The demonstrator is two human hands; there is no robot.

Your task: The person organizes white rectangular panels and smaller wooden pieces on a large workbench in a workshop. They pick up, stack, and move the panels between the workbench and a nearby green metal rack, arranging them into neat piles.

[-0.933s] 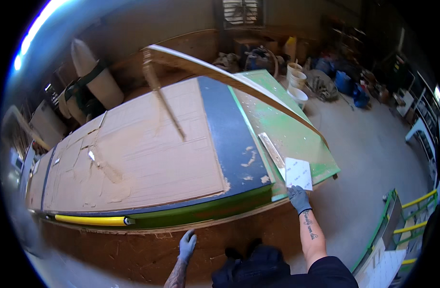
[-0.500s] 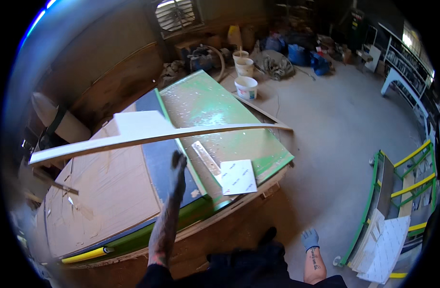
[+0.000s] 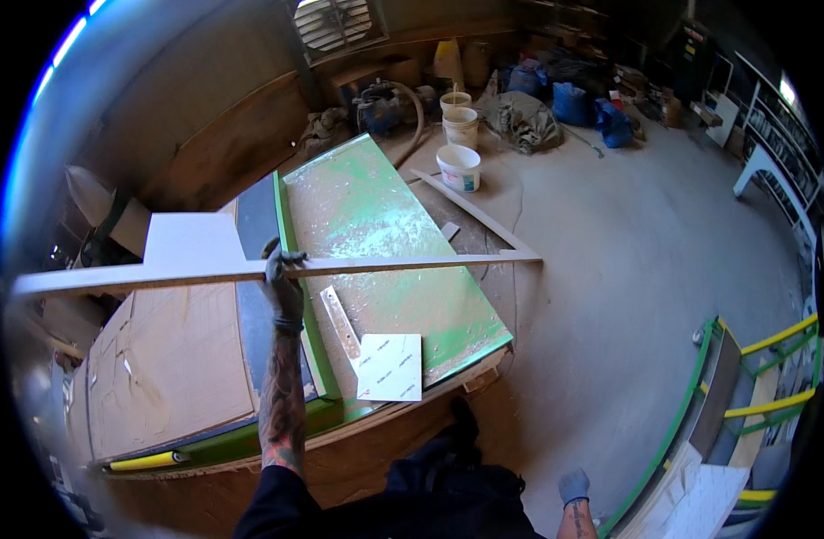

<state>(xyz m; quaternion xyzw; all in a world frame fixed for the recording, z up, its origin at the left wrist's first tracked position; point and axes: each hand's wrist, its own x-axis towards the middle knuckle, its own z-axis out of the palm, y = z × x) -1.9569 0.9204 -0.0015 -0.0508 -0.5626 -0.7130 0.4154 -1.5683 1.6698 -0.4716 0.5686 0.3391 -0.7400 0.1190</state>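
Note:
A long, narrow white board [image 3: 385, 264] stretches across the view above a green-edged work table [image 3: 389, 202]. Toward its left end it widens into a white rectangular part [image 3: 192, 238]. My left hand [image 3: 284, 278], in a dark glove, is closed around the board near its middle. Another pale strip [image 3: 470, 208] runs back from the board's right end; whether they are joined I cannot tell. My right hand [image 3: 573, 486], in a grey glove, hangs low at my side with its fingers loosely extended and nothing visible in it.
A white square sheet [image 3: 390, 366] and a metal strip [image 3: 340, 323] lie on the dusty table. Brown sheeting [image 3: 183, 359] covers its left side. Beyond stand white buckets [image 3: 458, 167] and blue bags [image 3: 571, 103]. To the right is a green-and-yellow rack [image 3: 771, 409] holding boards.
My left hand has risen from below the board and closed on it. The board appears farther left and more level. My right hand sits lower in view.

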